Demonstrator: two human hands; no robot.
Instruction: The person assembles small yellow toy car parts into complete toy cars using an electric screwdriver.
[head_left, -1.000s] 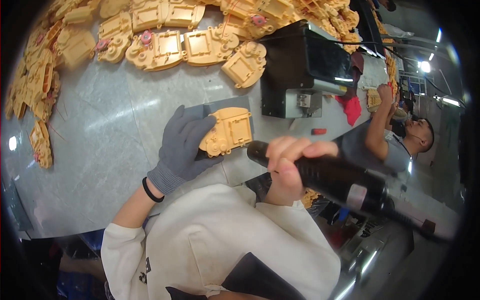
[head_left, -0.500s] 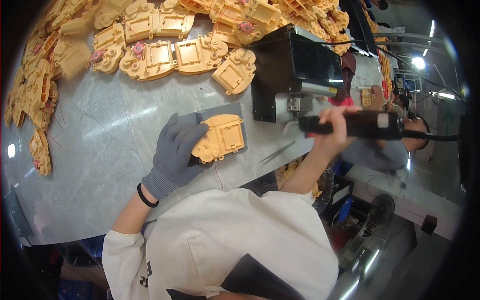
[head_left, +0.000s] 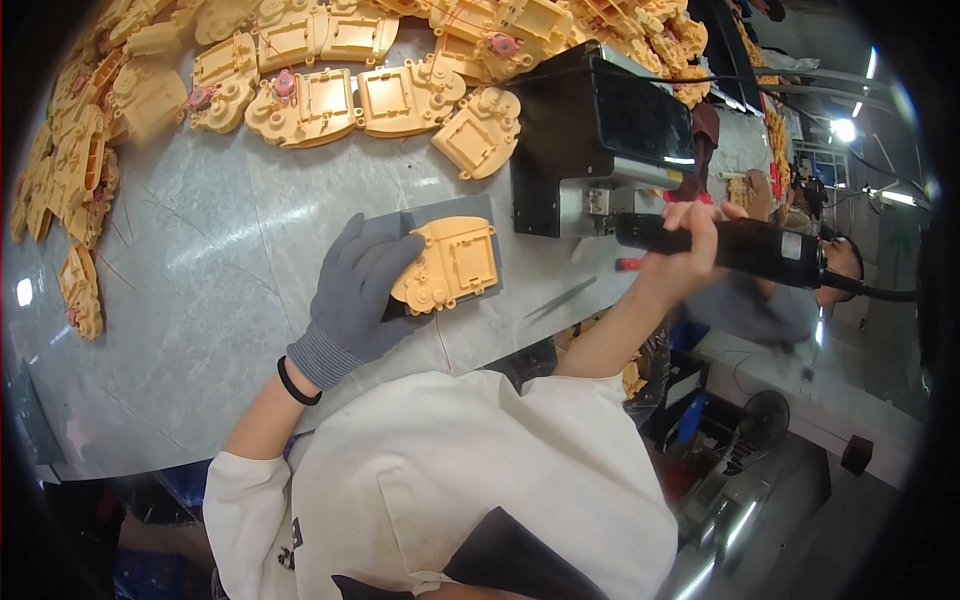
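Observation:
My left hand (head_left: 362, 295), in a grey knitted glove, grips the left side of a yellow-orange plastic housing (head_left: 465, 258). The housing lies over a dark grey block (head_left: 410, 215) on the table, and a thin red wire trails from its lower edge. Bare fingers of my right hand (head_left: 685, 245) wrap round a black electric screwdriver (head_left: 765, 248), held nearly level above the table with its cable leading off to the right. The screwdriver's front end points left, close by the metal outlet (head_left: 597, 200) of a black screw feeder (head_left: 550, 150).
Many similar housings (head_left: 305, 105) are heaped along the table's far and left sides, some with red round parts and wires. Tweezers (head_left: 562, 298) and a small red item (head_left: 628, 265) lie near the right edge of the grey table (head_left: 200, 350). Another person (head_left: 770, 310) works at right.
The view has shifted slightly. My right hand has moved the screwdriver a little up and to the right, near the feeder outlet. The left hand keeps its hold on the housing.

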